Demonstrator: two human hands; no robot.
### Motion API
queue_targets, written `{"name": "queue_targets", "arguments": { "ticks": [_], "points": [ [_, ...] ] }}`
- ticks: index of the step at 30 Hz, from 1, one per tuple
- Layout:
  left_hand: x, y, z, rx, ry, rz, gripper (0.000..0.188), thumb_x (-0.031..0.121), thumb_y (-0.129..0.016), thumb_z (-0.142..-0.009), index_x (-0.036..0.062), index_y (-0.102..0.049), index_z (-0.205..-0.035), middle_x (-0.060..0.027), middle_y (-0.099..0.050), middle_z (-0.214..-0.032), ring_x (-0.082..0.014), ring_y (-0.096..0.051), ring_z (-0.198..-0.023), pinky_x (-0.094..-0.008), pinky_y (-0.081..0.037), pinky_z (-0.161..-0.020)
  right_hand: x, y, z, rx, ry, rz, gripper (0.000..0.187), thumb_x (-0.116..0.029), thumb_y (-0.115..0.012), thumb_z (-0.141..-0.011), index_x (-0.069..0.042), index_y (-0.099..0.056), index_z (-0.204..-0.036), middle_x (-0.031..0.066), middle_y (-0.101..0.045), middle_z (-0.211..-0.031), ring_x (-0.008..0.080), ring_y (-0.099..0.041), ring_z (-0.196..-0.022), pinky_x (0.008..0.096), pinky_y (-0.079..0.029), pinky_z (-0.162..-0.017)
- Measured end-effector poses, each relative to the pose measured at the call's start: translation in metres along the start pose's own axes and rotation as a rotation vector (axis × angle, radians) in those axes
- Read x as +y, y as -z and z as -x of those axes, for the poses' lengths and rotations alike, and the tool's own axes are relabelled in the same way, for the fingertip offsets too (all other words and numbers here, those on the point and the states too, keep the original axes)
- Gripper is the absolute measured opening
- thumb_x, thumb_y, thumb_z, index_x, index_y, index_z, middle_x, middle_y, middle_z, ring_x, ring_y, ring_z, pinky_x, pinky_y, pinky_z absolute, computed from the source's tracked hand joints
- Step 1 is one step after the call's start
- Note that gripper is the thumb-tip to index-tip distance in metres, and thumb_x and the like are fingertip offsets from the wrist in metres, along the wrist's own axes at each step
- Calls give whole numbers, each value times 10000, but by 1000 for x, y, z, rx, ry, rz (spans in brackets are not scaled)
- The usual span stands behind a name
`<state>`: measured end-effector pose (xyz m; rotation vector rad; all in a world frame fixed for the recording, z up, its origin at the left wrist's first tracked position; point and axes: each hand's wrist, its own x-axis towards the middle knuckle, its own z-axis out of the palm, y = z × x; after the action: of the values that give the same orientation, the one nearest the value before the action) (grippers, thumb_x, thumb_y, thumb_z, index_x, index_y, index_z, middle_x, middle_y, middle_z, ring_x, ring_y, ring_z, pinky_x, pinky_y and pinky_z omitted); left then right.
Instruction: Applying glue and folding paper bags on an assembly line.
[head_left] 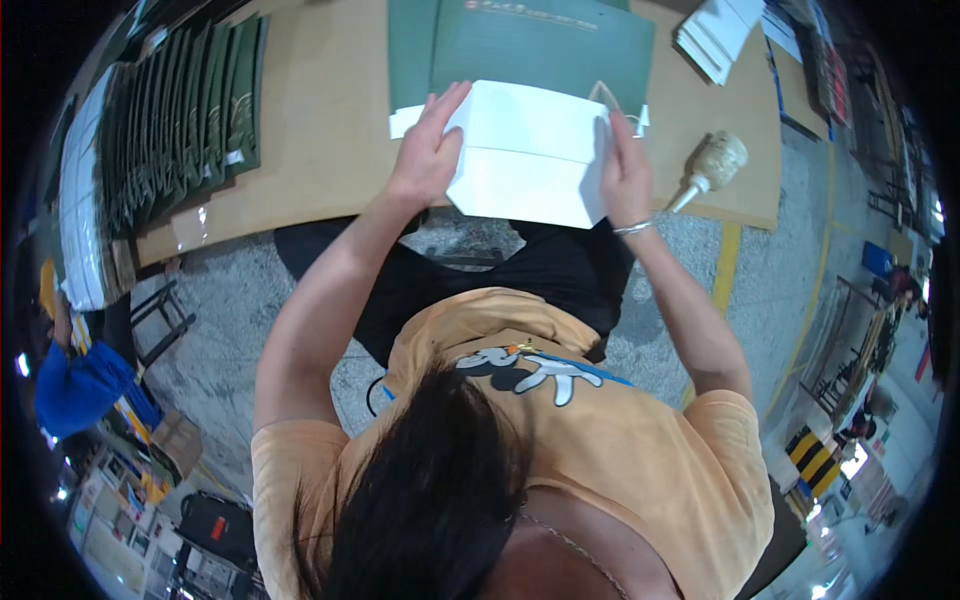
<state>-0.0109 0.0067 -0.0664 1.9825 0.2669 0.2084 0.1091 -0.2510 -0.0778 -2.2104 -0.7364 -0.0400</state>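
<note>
Between my two hands is a white folded sheet, stiff like card, with a crease across its middle and slanted corners. My left hand presses along its left edge with the fingers held together. Along the right edge my right hand grips it, its fingertips partly hidden from view. Just beyond the sheet lies a flat green paper bag with printing on it, overlapping other green pieces. A pale cord loop shows by the sheet's far right corner. The sheet spans the table's near edge, above my lap.
To the right a squeeze bottle lies on its side, nozzle toward me. A stack of white cards sits at the far right of the brown tabletop. At the left stand several green bags in a packed row. A person in blue is farther left.
</note>
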Motion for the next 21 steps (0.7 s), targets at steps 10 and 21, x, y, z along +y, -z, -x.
{"name": "queue_targets", "arguments": {
  "ticks": [10,21],
  "points": [
    [2,46,-63,-429,58,-406,310,-16,-568,-744,-2,-535,-1053,-141,-615,-849,-333,-600,-800,-398,-464,-694,-9,38,-71,-558,-224,470,335,-95,-619,-764,12,-532,-1069,228,-609,-1069,405,-589,-1014,432,-483,-884],
    [8,25,-20,-336,-393,-785,230,26,-578,-725,-4,-575,-953,-153,-578,-965,-330,-543,-968,-413,-451,-814,-33,29,-11,-558,121,796,341,-41,-548,-768,-35,-548,-1109,143,-592,-1108,348,-541,-1072,467,-425,-897]
  ]
}}
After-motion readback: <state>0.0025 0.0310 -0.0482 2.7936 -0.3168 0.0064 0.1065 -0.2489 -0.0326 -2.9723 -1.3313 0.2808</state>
